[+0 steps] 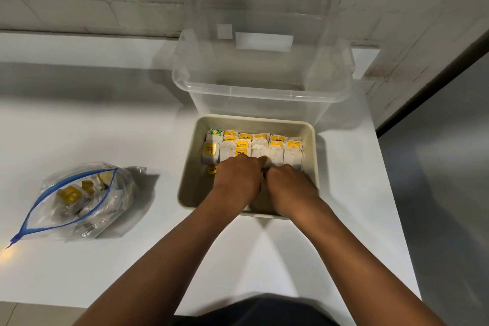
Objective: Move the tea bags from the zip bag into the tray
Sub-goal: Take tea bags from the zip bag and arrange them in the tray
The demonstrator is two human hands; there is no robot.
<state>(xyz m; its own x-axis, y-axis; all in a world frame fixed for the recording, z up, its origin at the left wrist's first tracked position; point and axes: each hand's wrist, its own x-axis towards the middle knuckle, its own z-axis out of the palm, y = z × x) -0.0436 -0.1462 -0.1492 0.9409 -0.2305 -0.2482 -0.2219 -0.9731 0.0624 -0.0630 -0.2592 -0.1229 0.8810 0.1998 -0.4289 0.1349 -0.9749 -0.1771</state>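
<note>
While both hands work in the tray [309, 137], left hand [238, 176] and right hand [287, 180] curl onto the tea bags [275, 152]; press rows snug, upright. Zip bag [79, 198] on bench [105, 119] holds more.

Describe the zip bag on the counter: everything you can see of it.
The zip bag is clear, crinkled plastic with a blue zip strip. It lies on its side on the white counter, left of the tray, its mouth gaping open. Several tea bags with yellow tags are still inside. Neither hand touches it; only the counter does.
</note>
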